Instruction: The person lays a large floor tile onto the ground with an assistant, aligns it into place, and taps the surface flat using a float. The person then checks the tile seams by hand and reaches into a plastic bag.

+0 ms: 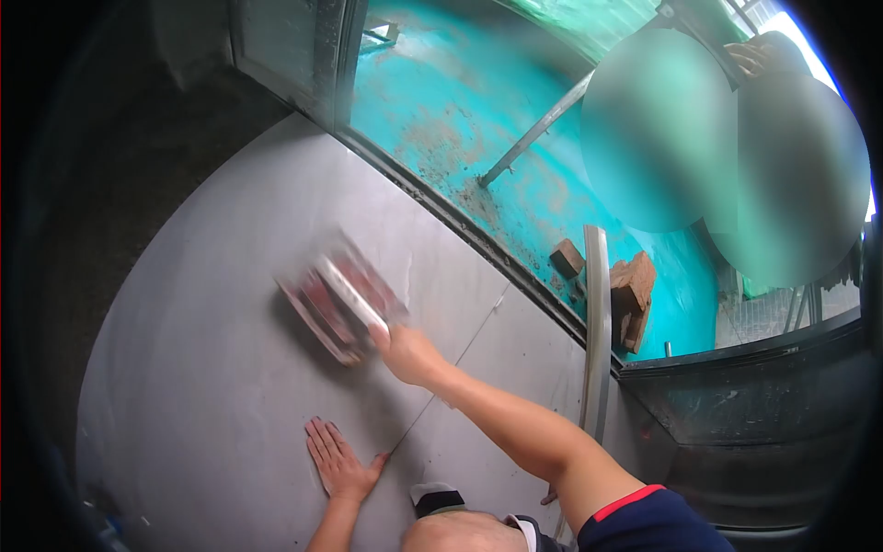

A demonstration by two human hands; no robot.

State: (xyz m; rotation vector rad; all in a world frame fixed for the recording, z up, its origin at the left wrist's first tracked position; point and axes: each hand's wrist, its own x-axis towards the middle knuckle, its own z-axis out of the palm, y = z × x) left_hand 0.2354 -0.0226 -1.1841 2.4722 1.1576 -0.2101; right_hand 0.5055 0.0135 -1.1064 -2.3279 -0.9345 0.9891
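My right hand [405, 354] is closed around one end of a pale bar handle on a flat reddish tool [322, 299]. Motion smears the tool, so its exact kind does not show. It is over the large grey floor tile [212, 359], with a shadow along its lower edge; whether it touches the tile I cannot tell. Below it, my left hand [342, 465] lies flat on the same tile, fingers stretched and thumb out, beside the joint [437, 391] between two tiles.
A metal door track [460, 225] borders the tiles. Beyond it are a turquoise floor [414, 83], a slanted metal pole [538, 129] and brown blocks [633, 290]. A metal bar [596, 331] crosses the track. My bare knee [460, 534] is at the bottom.
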